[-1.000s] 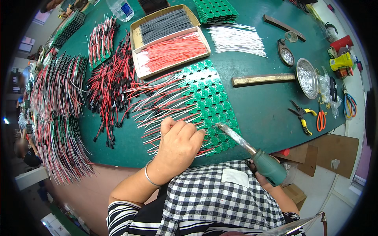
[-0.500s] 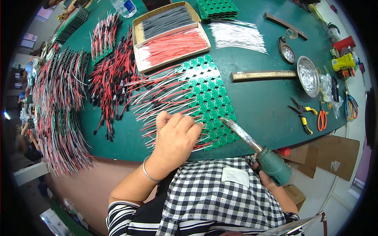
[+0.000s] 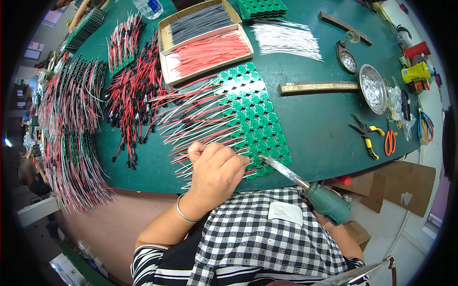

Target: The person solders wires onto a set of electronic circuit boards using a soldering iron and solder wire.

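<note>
A panel of round green circuit boards (image 3: pixel 257 114) lies on the table in front of me. Red and white wires (image 3: pixel 193 121) stick out from its left side. My left hand (image 3: pixel 217 169) is closed over the wires at the panel's near left edge; its fingertips are turned away, so what they pinch is hidden. In my right hand (image 3: pixel 320 218), mostly covered by the tool, is a soldering iron (image 3: pixel 329 202) with a thick green handle. The iron's tip reaches the near rows of boards, just right of my left fingers; whether it touches is unclear.
Beyond the panel sits a cardboard box (image 3: pixel 164 62) of black and red wires, beside loose white wires (image 3: pixel 286 40). Bundles of wired boards (image 3: pixel 71 100) and connector leads (image 3: pixel 136 90) lie left. To the right are a metal dish (image 3: pixel 373 90), pliers (image 3: pixel 366 136) and scissors (image 3: pixel 390 142).
The soldering iron's tip has come nearer to me and slightly left along the panel. My left hand has shifted a little nearer and to the right, still closed.
</note>
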A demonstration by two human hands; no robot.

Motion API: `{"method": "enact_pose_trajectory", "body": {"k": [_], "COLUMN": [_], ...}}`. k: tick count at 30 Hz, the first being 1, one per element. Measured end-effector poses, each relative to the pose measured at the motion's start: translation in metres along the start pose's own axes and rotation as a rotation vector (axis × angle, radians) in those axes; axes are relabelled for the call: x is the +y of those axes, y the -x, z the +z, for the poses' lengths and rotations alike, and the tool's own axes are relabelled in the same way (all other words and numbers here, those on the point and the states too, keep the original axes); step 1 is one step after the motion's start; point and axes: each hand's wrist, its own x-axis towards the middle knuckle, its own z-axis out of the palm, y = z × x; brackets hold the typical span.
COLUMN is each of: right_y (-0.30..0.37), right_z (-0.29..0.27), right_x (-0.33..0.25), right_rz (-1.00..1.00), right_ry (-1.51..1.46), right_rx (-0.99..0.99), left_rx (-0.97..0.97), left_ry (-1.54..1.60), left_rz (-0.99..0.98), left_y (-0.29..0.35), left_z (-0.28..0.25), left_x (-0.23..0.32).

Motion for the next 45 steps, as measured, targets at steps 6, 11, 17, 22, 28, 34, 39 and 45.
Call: {"method": "enact_pose_trajectory", "body": {"k": [6,11,17,22,28,34,39,45], "right_y": [-0.009,-0.009,-0.008,-0.011,0.007,-0.003,-0.012,-0.031], "right_z": [-0.001,0.0,0.009,0.005,0.003,0.01,0.011,0.019], "right_x": [-0.003,-0.002,-0.006,-0.004,0.016,0.019,0.018,0.02], "right_rz": [-0.15,-0.101,0.067,-0.07,0.127,0.163,0.128,0.017], "right_ry": [0.187,0.226,-0.126,0.173,0.019,-0.225,-0.311,-0.482], "right_rx": [-0.032,-0.073,0.031,0.059,0.121,0.167,0.232,0.587], "left_rx": [0.038,0.02,0.015,0.01,0.005,-0.016,-0.054,-0.029], "left_ry": [0.01,-0.003,-0.001,-0.006,-0.008,-0.014,-0.064,-0.24], "left_rz": [-0.034,-0.059,-0.048,-0.055,-0.064,-0.061,-0.07,0.098], "left_y": [-0.001,0.001,0.0,-0.001,-0.002,0.003,0.0,-0.084], "left_z": [0.005,0.005,0.006,0.006,0.004,0.008,-0.004,-0.036], "left_x": [0.002,0.002,0.003,0.002,0.002,0.002,0.004,-0.038]}}
